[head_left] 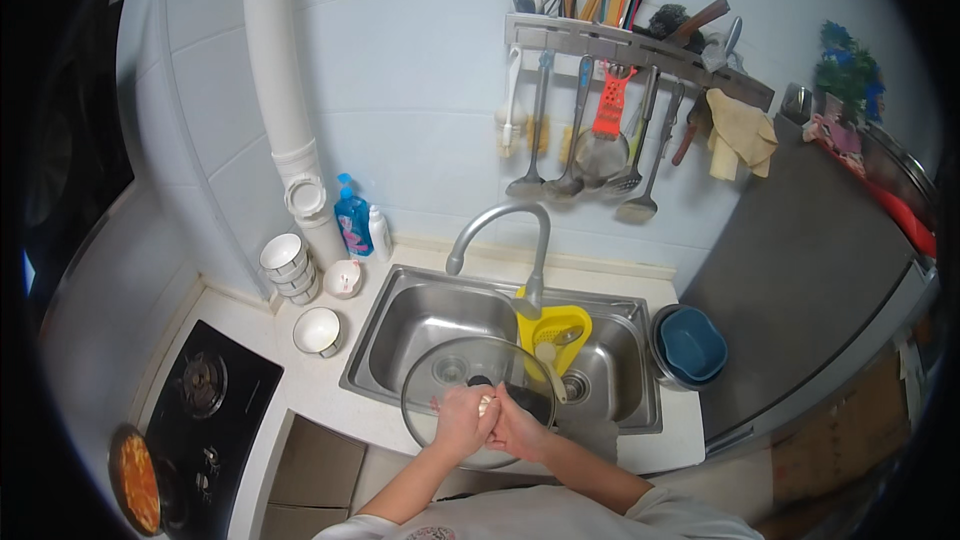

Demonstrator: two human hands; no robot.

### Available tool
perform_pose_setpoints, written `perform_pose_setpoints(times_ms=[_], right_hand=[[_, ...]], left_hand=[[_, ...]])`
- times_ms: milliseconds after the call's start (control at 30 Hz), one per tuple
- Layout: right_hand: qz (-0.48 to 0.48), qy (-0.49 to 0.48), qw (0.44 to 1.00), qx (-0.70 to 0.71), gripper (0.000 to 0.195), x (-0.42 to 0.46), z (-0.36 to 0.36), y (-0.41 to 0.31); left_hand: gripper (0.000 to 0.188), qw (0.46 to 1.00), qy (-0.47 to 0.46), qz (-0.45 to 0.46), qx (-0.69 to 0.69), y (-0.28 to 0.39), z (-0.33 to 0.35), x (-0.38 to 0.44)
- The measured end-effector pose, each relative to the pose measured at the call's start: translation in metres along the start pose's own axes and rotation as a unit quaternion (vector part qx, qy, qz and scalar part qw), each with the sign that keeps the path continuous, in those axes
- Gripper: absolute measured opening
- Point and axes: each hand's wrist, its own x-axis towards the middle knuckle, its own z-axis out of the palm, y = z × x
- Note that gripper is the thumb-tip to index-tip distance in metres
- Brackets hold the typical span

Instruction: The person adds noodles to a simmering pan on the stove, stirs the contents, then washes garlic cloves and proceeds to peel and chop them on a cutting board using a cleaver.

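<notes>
Both of my hands meet over a round glass pot lid (435, 349) that lies across the front of the double sink. My left hand (463, 420) is closed around a small whitish piece, perhaps a garlic bulb (486, 405), which shows between the fingers. My right hand (521, 424) presses against the same piece from the other side. Behind the hands, the lid's dark knob (480, 381) is partly hidden. A yellow plastic drain basket (574, 321) with a spoon-like utensil stands over the sink divider, under the grey faucet (544, 240).
White bowls (283, 253) stand left of the steel sink (382, 315), near a blue soap bottle (352, 221). A black gas hob (225, 382) and a pan of reddish food (141, 484) are at far left. Blue basins (694, 343) sit right of the sink. Utensils hang from a wall rack (637, 49).
</notes>
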Motion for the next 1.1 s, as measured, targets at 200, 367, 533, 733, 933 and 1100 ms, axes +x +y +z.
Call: perform_pose_setpoints(times_ms=[200,367,533,733,933,1100], right_hand=[[-0.085,0.044,0.995,-0.039,0.051,0.001,-0.01,0.004],[-0.048,0.103,0.993,0.023,0.048,-0.013,0.029,-0.009],[-0.081,0.24,0.967,0.02,0.034,-0.012,0.038,-0.004],[-0.097,-0.008,0.993,-0.06,0.02,-0.02,-0.006,-0.004],[-0.121,0.186,0.974,-0.053,0.025,-0.058,-0.057,0.001],[-0.104,0.186,0.975,0.055,0.039,-0.083,-0.12,0.006]], left_hand=[[0.033,0.988,0.009,-0.035,-0.151,0.009,0.008,0.001],[0.026,0.965,0.016,-0.137,-0.225,0.018,0.008,-0.014],[0.025,0.989,0.048,-0.006,-0.136,0.018,0.008,-0.002],[0.027,0.917,-0.017,-0.238,-0.319,0.004,0.01,0.011],[0.039,0.943,-0.09,-0.252,-0.199,-0.018,0.019,-0.003],[0.028,0.902,-0.079,-0.334,-0.261,-0.029,0.037,-0.066]])
